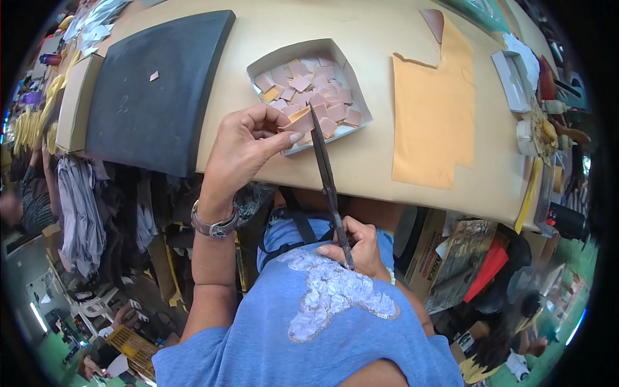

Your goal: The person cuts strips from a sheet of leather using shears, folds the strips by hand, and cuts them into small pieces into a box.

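Observation:
Between the thumb and fingers of my left hand (248,145) is a small piece of pinkish-tan material (302,122) with an orange side, held over the near edge of the open box. Long dark scissors (327,177) rise from my right hand (361,246), which is closed on their handles near my body. The scissors' tips are up beside the held piece; whether they touch it I cannot tell. The shallow white box (354,87) contains several similar small pieces (301,82), mostly pinkish with some orange faces.
A black board (161,97) with one small piece (154,76) lies at the left of the table (290,26). An orange sheet (429,119) with a cut-out edge lies to the right. Beyond it are a small white box (509,80) and tools. Other people are in the background.

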`<action>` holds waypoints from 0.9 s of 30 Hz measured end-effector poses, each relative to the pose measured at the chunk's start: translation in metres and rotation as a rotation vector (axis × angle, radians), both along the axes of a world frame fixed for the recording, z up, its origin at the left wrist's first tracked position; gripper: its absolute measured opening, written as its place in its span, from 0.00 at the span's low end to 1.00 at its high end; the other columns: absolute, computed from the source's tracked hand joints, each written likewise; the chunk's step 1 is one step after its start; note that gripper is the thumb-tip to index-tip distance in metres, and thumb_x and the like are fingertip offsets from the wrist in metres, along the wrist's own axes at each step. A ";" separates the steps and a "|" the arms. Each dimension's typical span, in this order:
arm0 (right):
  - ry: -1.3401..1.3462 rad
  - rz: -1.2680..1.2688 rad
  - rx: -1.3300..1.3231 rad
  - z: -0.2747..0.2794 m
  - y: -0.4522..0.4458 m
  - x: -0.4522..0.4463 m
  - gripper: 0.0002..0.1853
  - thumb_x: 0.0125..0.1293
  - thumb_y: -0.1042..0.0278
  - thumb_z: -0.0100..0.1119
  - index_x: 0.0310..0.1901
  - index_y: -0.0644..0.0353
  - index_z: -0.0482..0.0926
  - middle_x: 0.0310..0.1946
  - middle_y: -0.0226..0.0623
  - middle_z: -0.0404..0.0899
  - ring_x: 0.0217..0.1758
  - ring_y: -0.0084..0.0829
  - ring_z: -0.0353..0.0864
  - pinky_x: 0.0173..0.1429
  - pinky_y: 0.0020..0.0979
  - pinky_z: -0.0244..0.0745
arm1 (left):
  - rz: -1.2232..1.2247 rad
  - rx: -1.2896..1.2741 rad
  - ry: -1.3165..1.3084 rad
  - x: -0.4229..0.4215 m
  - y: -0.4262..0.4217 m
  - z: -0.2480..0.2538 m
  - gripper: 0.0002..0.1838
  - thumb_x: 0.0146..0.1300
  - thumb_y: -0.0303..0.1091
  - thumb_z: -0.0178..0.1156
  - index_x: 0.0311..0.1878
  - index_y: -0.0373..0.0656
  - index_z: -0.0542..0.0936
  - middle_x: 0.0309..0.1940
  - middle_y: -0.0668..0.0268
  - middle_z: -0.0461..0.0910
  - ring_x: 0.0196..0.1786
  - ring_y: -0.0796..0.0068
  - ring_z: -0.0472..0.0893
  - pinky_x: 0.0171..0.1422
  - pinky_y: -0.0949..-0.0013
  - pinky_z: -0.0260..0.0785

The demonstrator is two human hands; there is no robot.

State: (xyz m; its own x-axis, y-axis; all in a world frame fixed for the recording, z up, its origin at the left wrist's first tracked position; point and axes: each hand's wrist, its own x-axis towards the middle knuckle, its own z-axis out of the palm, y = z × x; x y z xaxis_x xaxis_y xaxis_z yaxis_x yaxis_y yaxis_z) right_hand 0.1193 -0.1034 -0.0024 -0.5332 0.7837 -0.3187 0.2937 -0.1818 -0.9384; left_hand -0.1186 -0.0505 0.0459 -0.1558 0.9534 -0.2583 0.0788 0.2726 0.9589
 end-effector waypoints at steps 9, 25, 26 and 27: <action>0.010 -0.008 -0.015 0.002 0.001 -0.001 0.26 0.40 0.54 0.76 0.18 0.59 0.65 0.11 0.25 0.59 0.16 0.16 0.56 0.18 0.22 0.53 | 0.114 0.108 0.012 0.001 -0.003 -0.004 0.07 0.55 0.28 0.63 0.34 0.32 0.81 0.25 0.66 0.80 0.28 0.85 0.76 0.34 0.82 0.68; 0.003 0.014 -0.057 0.002 0.001 0.002 0.26 0.38 0.54 0.77 0.19 0.59 0.65 0.11 0.25 0.59 0.16 0.18 0.56 0.19 0.23 0.53 | 0.222 0.144 -0.036 0.006 -0.004 -0.011 0.09 0.61 0.31 0.58 0.39 0.33 0.78 0.26 0.64 0.81 0.28 0.81 0.81 0.30 0.83 0.70; 0.035 0.028 -0.059 0.000 0.001 0.002 0.26 0.38 0.55 0.77 0.19 0.59 0.65 0.12 0.26 0.59 0.17 0.18 0.57 0.19 0.23 0.54 | 0.220 0.143 -0.038 0.006 -0.005 -0.011 0.09 0.61 0.31 0.58 0.39 0.33 0.78 0.26 0.64 0.81 0.28 0.81 0.81 0.30 0.83 0.70; 0.067 0.042 -0.060 -0.001 0.001 0.002 0.26 0.38 0.55 0.77 0.19 0.59 0.65 0.12 0.27 0.60 0.17 0.18 0.58 0.20 0.23 0.55 | 0.217 0.143 -0.040 0.007 -0.005 -0.010 0.09 0.61 0.31 0.58 0.39 0.33 0.78 0.27 0.64 0.81 0.28 0.81 0.81 0.30 0.83 0.70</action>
